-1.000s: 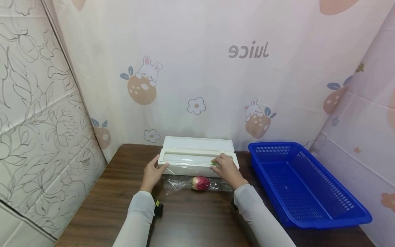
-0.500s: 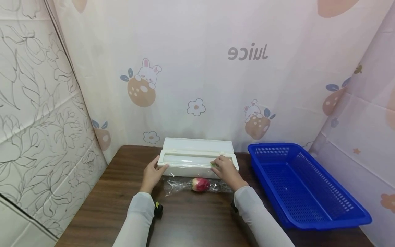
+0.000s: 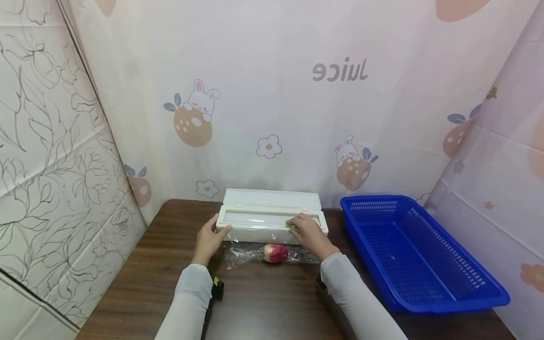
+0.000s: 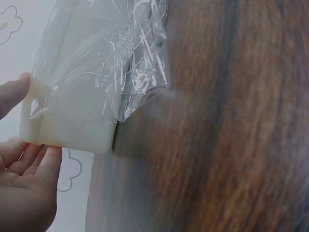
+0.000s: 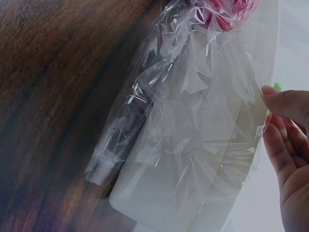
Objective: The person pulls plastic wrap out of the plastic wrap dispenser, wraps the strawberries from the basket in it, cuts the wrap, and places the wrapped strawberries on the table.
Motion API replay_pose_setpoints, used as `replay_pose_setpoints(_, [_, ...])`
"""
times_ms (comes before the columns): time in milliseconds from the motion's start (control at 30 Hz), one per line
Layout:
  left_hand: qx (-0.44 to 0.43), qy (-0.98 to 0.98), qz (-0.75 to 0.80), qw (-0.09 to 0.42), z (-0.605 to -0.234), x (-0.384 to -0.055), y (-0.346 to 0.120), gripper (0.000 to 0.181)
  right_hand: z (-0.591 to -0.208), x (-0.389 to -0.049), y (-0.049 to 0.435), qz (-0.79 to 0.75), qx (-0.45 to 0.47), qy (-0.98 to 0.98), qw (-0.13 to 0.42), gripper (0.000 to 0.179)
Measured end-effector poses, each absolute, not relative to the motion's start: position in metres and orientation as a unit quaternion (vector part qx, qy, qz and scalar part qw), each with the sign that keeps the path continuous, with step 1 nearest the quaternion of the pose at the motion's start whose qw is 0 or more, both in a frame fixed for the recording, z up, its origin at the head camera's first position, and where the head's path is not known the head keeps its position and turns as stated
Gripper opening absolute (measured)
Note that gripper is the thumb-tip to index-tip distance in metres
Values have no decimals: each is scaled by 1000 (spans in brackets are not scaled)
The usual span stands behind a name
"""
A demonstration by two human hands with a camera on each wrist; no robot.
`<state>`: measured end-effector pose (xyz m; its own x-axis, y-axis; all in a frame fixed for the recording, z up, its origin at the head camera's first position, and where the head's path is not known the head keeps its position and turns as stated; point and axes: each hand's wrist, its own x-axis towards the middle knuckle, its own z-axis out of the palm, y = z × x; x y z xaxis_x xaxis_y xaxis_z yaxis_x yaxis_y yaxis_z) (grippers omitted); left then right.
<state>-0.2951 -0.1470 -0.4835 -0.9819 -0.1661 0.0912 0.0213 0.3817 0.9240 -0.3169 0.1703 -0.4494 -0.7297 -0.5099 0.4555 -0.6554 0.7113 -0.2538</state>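
And here we are at the long white box (image 4: 89, 137), stretched out between the two hands. The left hand (image 3: 208, 241) has a grip on its near end: in the left wrist view the thumb is along one side, with the fingers curled against the end. Over at the other end, the right hand (image 3: 312, 236) is bent down to the front edge, thumb and fingers pinching a small green piece (image 5: 277, 86), most of it hidden by that hand.

The box's lid (image 3: 272, 198) stands raised beyond both hands, on the side away from the person. Clear film (image 3: 243, 255) drapes down the box's front and spreads over the surface (image 3: 263, 302) in wrinkles, on the person's side of the hands, running from the left hand's side across to the right's.

Now the red and pale yellow fruit (image 3: 275, 253): it's out in front of the box, lower than both hands, between the wrists, touched by neither, and closer to the right hand. Film lies around it, shiny and creased; whether it passes underneath, I can't tell.

To the right of the right hand, apart from it, sits a blue basket (image 3: 376, 262) with slotted walls. White sleeves (image 3: 195, 283) reach up to both wrists.
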Motion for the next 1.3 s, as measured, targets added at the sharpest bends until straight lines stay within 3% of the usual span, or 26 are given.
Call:
replay_pose_setpoints(1100, [43,-829,-550,92,-487,-290,-145,78,-448,-318,165,178,413,-871,197,35])
replay_pose_setpoints(1300, [41,-829,-550,95,-488,-289,-145,77,-446,-317,163,189,386,-887,168,30])
